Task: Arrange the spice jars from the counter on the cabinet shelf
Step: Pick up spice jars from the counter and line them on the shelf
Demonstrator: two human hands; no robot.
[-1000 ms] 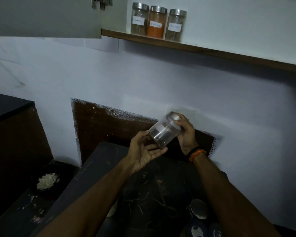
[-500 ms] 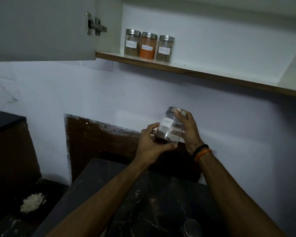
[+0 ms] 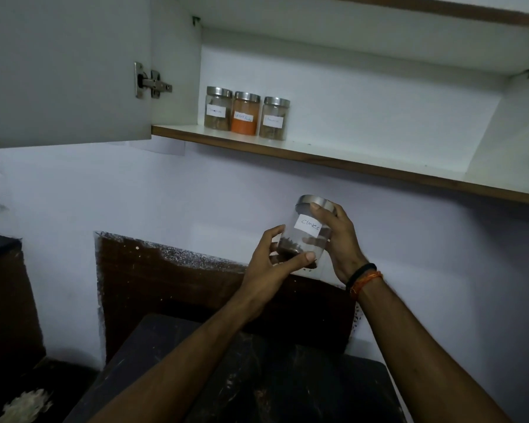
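Note:
A clear jar [image 3: 306,236] with a steel lid and a white label reading "Cloves" is held upright in front of the wall, below the cabinet shelf [image 3: 342,158]. My left hand [image 3: 269,264] grips its base, thumb across the front. My right hand [image 3: 339,239] holds the lid and upper side. A little dark spice lies at the jar's bottom. On the shelf's left end three labelled jars stand in a row: a brown one [image 3: 217,109], an orange one [image 3: 245,113] and another brown one [image 3: 275,118].
The open cabinet door [image 3: 64,68] hangs at the left with its hinge [image 3: 151,82] showing. The shelf stretches bare to the right of the jars. A dark counter [image 3: 272,377] lies below my arms. A pale heap [image 3: 25,404] sits at the lower left.
The jar has come upright from tilted, and its label now faces me. My view has tilted up, so the shelf sits lower in the frame and the counter jars have left it.

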